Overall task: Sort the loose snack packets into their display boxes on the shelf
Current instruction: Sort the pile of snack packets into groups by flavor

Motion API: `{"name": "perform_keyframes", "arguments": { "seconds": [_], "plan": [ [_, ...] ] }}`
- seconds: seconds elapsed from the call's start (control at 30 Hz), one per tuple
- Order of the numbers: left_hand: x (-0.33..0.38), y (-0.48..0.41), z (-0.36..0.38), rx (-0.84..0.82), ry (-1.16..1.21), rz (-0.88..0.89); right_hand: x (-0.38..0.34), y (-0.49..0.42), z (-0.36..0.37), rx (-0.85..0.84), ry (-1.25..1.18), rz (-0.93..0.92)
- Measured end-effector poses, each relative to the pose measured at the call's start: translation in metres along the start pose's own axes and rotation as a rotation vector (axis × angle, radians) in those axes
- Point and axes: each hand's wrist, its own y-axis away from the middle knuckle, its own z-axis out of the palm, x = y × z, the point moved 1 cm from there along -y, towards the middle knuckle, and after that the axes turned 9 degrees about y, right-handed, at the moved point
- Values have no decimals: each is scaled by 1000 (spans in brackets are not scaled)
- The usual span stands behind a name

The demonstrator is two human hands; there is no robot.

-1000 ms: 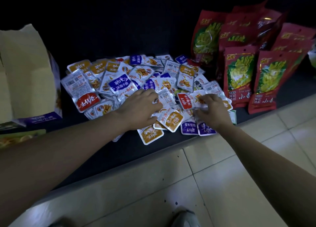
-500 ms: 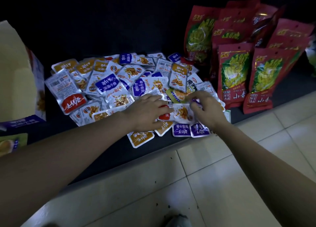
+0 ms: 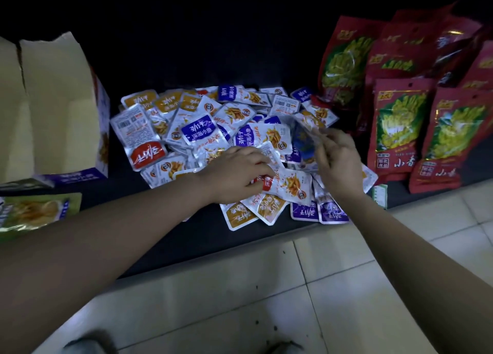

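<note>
A heap of small loose snack packets (image 3: 200, 129), labelled orange, purple and red, lies on the dark shelf (image 3: 186, 244). My left hand (image 3: 237, 174) rests on the heap's front, fingers curled round a red-labelled packet (image 3: 290, 187). To its right, my right hand (image 3: 338, 161) is raised slightly above the heap and pinches a blurred purple packet (image 3: 304, 142) at its fingertips. An open cardboard display box (image 3: 61, 113) with a purple front stands at the left end of the shelf, beside the heap.
Tall red bags with green pictures (image 3: 400, 129) stand in rows on the shelf at right, close to my right hand. A green packet (image 3: 34, 212) lies at the lower left. Pale floor tiles (image 3: 240, 300) run below the shelf's front edge.
My right hand has lifted off the front of the heap, up and to the right, with a purple packet. My left hand stays on the heap holding the red-labelled packet. The view shifted right.
</note>
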Motion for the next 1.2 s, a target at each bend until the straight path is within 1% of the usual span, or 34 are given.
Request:
{"name": "perform_keyframes", "arguments": {
  "seconds": [0.07,0.13,0.2,0.27,0.3,0.33,0.4,0.47,0.53,0.63,0.67,0.7,0.77,0.8,0.87,0.9,0.93,1.0,1.03,1.13,1.2],
  "plan": [
    [2,-4,-4,17,143,-45,-3,-1,-15,84,-168,-20],
    [9,-8,-16,122,444,-168,-13,-6,-29,118,-300,-26],
    [19,-12,-36,292,808,-380,-31,-8,-36,53,-407,-45],
    [22,-12,-57,405,1150,-598,-55,-7,-39,-43,-510,-86],
    [22,-8,-66,440,1317,-663,-67,-7,-41,-84,-580,-108],
    [20,-3,-73,472,1413,-699,-79,-8,-41,-133,-676,-117],
    [14,15,-81,537,1416,-758,-102,-11,-43,-243,-877,-108],
    [4,36,-81,557,1411,-801,-121,-15,-36,-312,-942,-77],
    [-5,54,-80,547,1422,-802,-134,-17,-20,-333,-852,-29],
    [-12,73,-78,564,1379,-847,-143,-20,1,-475,-772,58],
    [-14,75,-75,564,1377,-868,-141,-21,5,-461,-710,64],
    [-15,76,-73,558,1360,-882,-134,-22,8,-399,-582,57],
    [-19,74,-68,541,1308,-916,-107,-27,15,-277,-261,82],
    [-19,72,-67,530,1282,-938,-90,-28,18,-280,-126,139],
    [-16,65,-64,501,1268,-948,-56,-24,26,-411,93,263],
    [-15,59,-62,485,1258,-939,-44,-18,28,-480,189,259],
    [-13,54,-60,467,1242,-931,-33,-11,30,-505,258,214],
    [-10,42,-55,437,1206,-922,-20,-2,29,-435,330,112],
    [-9,37,-53,427,1188,-914,-16,0,26,-396,335,111],
    [-6,23,-45,394,1159,-885,-6,-4,20,-317,318,207],
    [-7,15,-40,372,1155,-865,-3,-6,20,-328,326,237]
  ]
}}
